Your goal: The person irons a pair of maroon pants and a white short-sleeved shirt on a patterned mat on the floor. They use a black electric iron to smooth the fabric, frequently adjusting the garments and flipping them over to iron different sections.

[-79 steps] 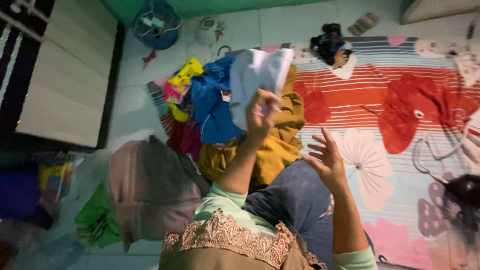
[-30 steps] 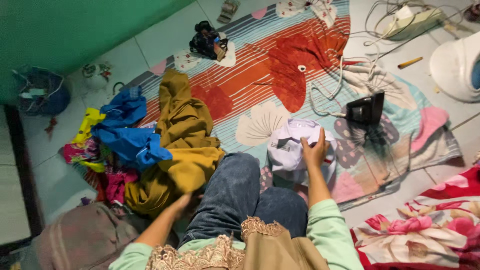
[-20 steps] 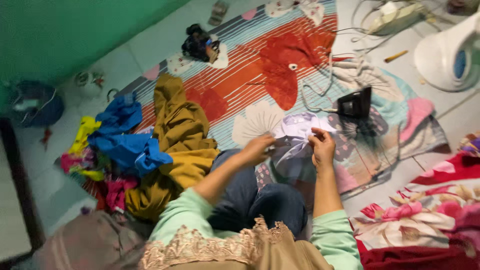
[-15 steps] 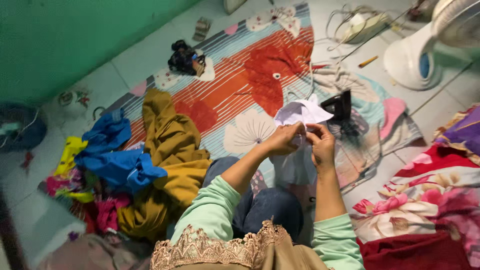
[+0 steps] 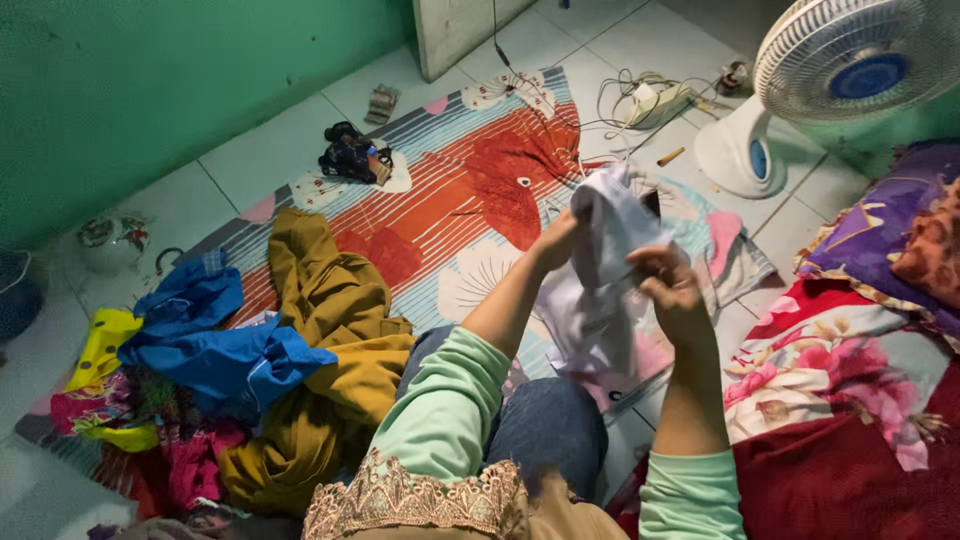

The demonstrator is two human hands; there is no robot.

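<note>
The person sat on the floor with both hands raised over a striped, flowered mat (image 5: pixel 440 190), holding a white garment (image 5: pixel 605 290) up in the air above the knees. The left hand (image 5: pixel 556 240) was closed on the garment's upper edge, and the right hand (image 5: pixel 668 290) pinched a fold lower down; both grips were tight on cloth, fingers curled. The rest of the garment hung loose between the forearms and draped toward the lap. To the left lay a heap of clothes, with a mustard cloth (image 5: pixel 330 340) and a blue cloth (image 5: pixel 215 350) on top. A standing fan (image 5: pixel 800 90) stood near, cables (image 5: pixel 620 95) beside it. The loose hem could likely drag on the mat and crease, and an airstream from the fan might lift the thin cloth out of the pinch.
</note>
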